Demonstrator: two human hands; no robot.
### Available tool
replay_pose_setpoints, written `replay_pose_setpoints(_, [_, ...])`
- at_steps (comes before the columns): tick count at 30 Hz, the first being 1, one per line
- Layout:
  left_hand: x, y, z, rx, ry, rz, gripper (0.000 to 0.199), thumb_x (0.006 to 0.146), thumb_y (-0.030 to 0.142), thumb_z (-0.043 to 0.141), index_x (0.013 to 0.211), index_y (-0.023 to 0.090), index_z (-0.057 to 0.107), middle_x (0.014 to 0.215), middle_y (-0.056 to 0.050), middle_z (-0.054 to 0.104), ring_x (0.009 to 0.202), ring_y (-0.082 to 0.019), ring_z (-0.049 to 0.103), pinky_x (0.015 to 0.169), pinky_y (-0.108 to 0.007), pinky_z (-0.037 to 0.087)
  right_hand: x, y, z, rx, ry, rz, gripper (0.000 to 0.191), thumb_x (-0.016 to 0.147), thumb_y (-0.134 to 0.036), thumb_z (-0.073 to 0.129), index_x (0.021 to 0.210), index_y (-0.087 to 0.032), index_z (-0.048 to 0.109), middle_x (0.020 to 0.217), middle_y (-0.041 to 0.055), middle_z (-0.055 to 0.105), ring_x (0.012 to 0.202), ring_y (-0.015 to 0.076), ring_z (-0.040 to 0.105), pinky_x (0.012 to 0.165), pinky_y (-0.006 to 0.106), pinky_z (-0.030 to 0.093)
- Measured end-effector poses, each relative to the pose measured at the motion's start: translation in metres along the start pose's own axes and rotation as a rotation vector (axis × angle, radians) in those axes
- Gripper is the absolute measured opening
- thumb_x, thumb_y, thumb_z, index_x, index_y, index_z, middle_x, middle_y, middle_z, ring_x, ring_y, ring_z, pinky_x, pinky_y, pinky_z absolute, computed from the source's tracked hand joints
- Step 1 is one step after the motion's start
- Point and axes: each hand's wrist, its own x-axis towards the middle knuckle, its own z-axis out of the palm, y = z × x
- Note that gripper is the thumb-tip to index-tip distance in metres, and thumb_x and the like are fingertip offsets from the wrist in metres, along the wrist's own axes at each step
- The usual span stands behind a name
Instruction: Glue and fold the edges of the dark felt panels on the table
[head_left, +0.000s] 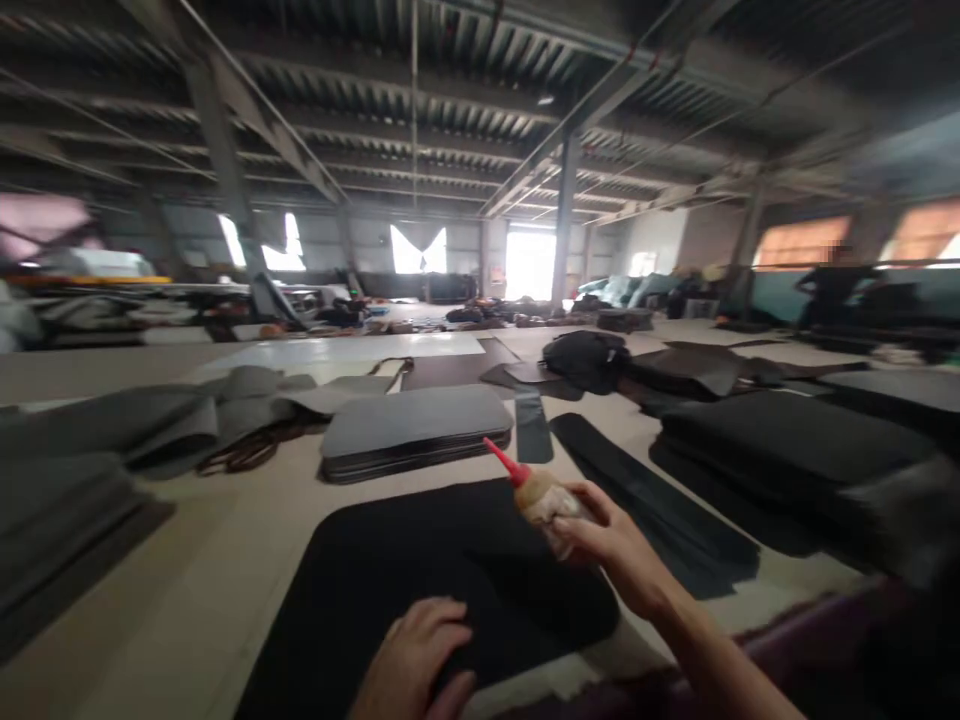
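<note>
A black sheet with rounded corners (pixel 390 550) lies flat on the pale table right in front of me. On its near part rests my left hand (pixel 420 650), fingers spread and holding nothing. My right hand (pixel 611 540) is wrapped around a squeeze bottle (pixel 544 500) with a stained, yellowish shoulder and a red pointed nozzle. Held above the sheet's right side, the bottle is tilted with its nozzle up and to the left. Just beyond the sheet sits a neat stack of grey rounded sheets (pixel 416 425).
Dark strips (pixel 652 510) lie to the right, beside a thick stack of black material (pixel 802 460). Grey sheets (pixel 60 520) are piled at the left. A dark bundle (pixel 585 360) sits farther back. A person (pixel 832 290) stands in the right background.
</note>
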Motion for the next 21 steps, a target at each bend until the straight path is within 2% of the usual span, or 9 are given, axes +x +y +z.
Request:
replay_pose_setpoints(2, [0.005, 0.012, -0.005, -0.043, -0.072, -0.135, 0.026, 0.084, 0.024, 0.069, 0.109, 0.026, 0.07, 0.123, -0.007, 0.07, 0.117, -0.025, 0.064, 0.097, -0.037, 0.056, -0.001, -0.001, 0.006, 0.114, -0.033, 0.025, 0.049, 0.078, -0.046, 0.079, 0.113, -0.018, 0.061, 0.101, 0.0062, 0.066, 0.078, 0.0176, 0.06, 0.059, 0.024, 0.048])
replay_pose_setpoints(5, [0.013, 0.025, -0.008, -0.147, -0.127, -0.261, 0.029, 0.081, 0.018, 0.07, 0.109, 0.024, 0.069, 0.125, -0.006, 0.068, 0.12, -0.026, 0.06, 0.103, -0.042, 0.05, -0.002, 0.002, 0.018, 0.258, -0.046, 0.061, 0.043, 0.083, -0.052, 0.075, 0.108, -0.019, 0.065, 0.096, 0.0068, 0.064, 0.071, 0.0175, 0.059, 0.049, 0.023, 0.045])
replay_pose_setpoints(8, [0.013, 0.029, -0.007, -0.241, -0.144, -0.313, 0.031, 0.08, 0.016, 0.073, 0.109, 0.024, 0.068, 0.126, -0.004, 0.066, 0.122, -0.024, 0.056, 0.105, -0.042, 0.044, 0.001, 0.008, 0.029, 0.358, -0.024, 0.144, 0.043, 0.083, -0.057, 0.072, 0.103, -0.019, 0.068, 0.09, 0.0093, 0.066, 0.069, 0.0211, 0.062, 0.041, 0.022, 0.04])
replay_pose_setpoints(11, [0.01, 0.029, -0.006, -0.271, -0.143, -0.314, 0.031, 0.08, 0.018, 0.076, 0.11, 0.023, 0.068, 0.126, -0.005, 0.065, 0.121, -0.024, 0.055, 0.104, -0.041, 0.042, 0.003, 0.013, 0.037, 0.439, -0.024, 0.197, 0.044, 0.081, -0.06, 0.073, 0.099, -0.02, 0.07, 0.089, 0.0113, 0.068, 0.065, 0.0206, 0.062, 0.04, 0.022, 0.038])
replay_pose_setpoints(14, [0.01, 0.029, -0.006, -0.256, -0.142, -0.315, 0.03, 0.081, 0.021, 0.077, 0.11, 0.023, 0.068, 0.124, -0.004, 0.066, 0.12, -0.023, 0.056, 0.102, -0.04, 0.042, 0.003, 0.014, 0.041, 0.429, -0.062, 0.182, 0.046, 0.076, -0.056, 0.08, 0.102, -0.02, 0.069, 0.09, 0.0114, 0.068, 0.066, 0.0194, 0.062, 0.045, 0.023, 0.043])
replay_pose_setpoints(18, [0.012, 0.032, -0.008, -0.222, -0.141, -0.29, 0.026, 0.085, 0.028, 0.074, 0.11, 0.022, 0.068, 0.125, -0.005, 0.066, 0.119, -0.023, 0.057, 0.1, -0.039, 0.043, 0.0, 0.011, 0.05, 0.315, -0.121, 0.139, 0.057, 0.067, -0.045, 0.09, 0.112, -0.024, 0.064, 0.101, 0.01, 0.066, 0.074, 0.0196, 0.062, 0.054, 0.025, 0.05])
replay_pose_setpoints(21, [0.014, 0.033, -0.009, -0.199, -0.172, -0.274, 0.028, 0.086, 0.033, 0.073, 0.111, 0.021, 0.07, 0.126, -0.006, 0.067, 0.12, -0.025, 0.057, 0.101, -0.041, 0.044, 0.0, 0.008, 0.063, 0.162, -0.148, 0.101, 0.058, 0.067, -0.043, 0.09, 0.112, -0.022, 0.061, 0.093, 0.0077, 0.064, 0.069, 0.0166, 0.056, 0.051, 0.023, 0.048])
